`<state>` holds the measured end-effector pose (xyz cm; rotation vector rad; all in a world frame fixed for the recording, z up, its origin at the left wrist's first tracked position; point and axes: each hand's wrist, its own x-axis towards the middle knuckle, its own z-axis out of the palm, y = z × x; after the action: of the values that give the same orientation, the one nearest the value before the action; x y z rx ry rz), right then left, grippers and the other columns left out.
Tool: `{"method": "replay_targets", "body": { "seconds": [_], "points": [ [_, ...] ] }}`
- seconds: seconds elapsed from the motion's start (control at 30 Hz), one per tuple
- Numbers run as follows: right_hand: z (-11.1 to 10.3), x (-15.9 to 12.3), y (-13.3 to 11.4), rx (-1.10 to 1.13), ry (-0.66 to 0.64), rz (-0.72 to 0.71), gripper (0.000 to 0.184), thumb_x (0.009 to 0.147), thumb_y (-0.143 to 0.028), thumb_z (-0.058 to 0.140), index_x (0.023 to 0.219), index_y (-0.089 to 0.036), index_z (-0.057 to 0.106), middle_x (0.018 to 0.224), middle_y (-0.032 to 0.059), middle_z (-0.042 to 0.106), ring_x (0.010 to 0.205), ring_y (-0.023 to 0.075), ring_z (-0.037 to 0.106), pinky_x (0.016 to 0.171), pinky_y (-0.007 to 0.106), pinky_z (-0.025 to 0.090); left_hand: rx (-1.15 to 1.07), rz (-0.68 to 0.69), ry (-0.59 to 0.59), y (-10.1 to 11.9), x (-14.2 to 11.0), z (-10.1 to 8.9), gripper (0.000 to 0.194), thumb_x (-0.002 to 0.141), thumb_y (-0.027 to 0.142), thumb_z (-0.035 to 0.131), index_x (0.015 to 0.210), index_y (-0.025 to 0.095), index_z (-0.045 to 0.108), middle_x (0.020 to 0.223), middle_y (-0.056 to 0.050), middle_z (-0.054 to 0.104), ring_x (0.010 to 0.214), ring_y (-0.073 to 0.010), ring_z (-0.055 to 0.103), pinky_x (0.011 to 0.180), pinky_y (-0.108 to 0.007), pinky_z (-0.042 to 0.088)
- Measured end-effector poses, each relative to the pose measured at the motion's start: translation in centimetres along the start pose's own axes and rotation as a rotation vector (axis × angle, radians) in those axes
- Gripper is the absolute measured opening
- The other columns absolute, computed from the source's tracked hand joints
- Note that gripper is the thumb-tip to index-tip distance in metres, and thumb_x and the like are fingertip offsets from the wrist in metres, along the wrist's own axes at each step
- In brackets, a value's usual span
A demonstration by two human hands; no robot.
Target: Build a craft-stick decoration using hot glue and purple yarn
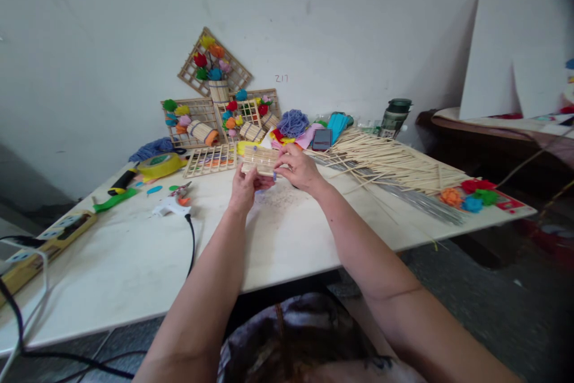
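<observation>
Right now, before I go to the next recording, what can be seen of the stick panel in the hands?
The stick panel is small, pale tan and roughly rectangular, made of thin sticks side by side that look like wood or bamboo. Blue bits, perhaps yarn, show at its top and lower right. It is held up over the table, the left hand at its lower left, the right hand at its right end. Its back and any fastening there cannot be seen.

A pale strip of slim wooden sticks (260, 159), bound with blue yarn, is held roughly level between both hands (271, 174).
</observation>
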<state>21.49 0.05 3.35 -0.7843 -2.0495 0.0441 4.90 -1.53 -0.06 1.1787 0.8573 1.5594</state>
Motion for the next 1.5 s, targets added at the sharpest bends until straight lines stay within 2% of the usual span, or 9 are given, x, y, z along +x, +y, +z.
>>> {"method": "replay_targets", "body": {
  "seconds": [0.17,0.43,0.8,1.07,1.5],
  "points": [
    [0.2,0.1,0.3,0.061,0.008,0.017,0.006,0.078,-0.021,0.062,0.082,-0.020,0.066,0.098,0.0066,0.056,0.090,0.0185,0.055,0.068,0.027,0.042,0.000,0.005,-0.009,0.0,0.0,0.0,0.066,0.058,0.062,0.067,0.101,0.016,0.048,0.057,-0.003,0.066,0.051,-0.0213,0.065,0.049,-0.028,0.049],
    [0.0,0.2,0.3,0.154,0.031,-0.009,0.013,0.082,-0.022,0.058,0.084,-0.017,0.069,0.093,0.0074,0.058,0.086,0.0172,0.054,0.071,0.028,0.042,-0.006,0.002,0.002,0.0,0.0,-0.1,0.066,0.058,0.061,0.068,0.102,0.016,0.049,0.058,-0.004,0.066,0.052,-0.0214,0.065,0.049,-0.028,0.048],
    [-1.5,0.1,0.7,0.141,-0.079,-0.089,0.007,0.075,-0.019,0.067,0.079,-0.021,0.072,0.087,0.0050,0.060,0.082,0.0165,0.057,0.072,0.028,0.043,-0.006,-0.013,-0.030,-0.2,0.3,-0.5,0.058,0.061,0.058,0.067,0.099,0.016,0.052,0.057,-0.003,0.066,0.049,-0.0197,0.064,0.048,-0.028,0.049],
    [-1.3,0.2,1.1,0.079,-0.162,-0.084,0.010,0.076,-0.018,0.066,0.081,-0.022,0.074,0.088,0.0037,0.058,0.083,0.0163,0.056,0.072,0.027,0.042,0.009,-0.027,-0.040,0.0,0.0,-0.3,0.063,0.059,0.060,0.067,0.102,0.016,0.050,0.059,-0.002,0.066,0.049,-0.0189,0.064,0.047,-0.027,0.049],
    [-1.0,0.1,1.4,0.078,-0.201,-0.116,0.010,0.078,-0.018,0.063,0.079,-0.021,0.072,0.089,0.0030,0.056,0.084,0.0154,0.054,0.073,0.026,0.040,0.006,-0.014,-0.067,-0.3,0.2,-0.5,0.057,0.064,0.058,0.065,0.100,0.015,0.051,0.059,-0.003,0.066,0.051,-0.0192,0.064,0.048,-0.027,0.050]
  ]
}}
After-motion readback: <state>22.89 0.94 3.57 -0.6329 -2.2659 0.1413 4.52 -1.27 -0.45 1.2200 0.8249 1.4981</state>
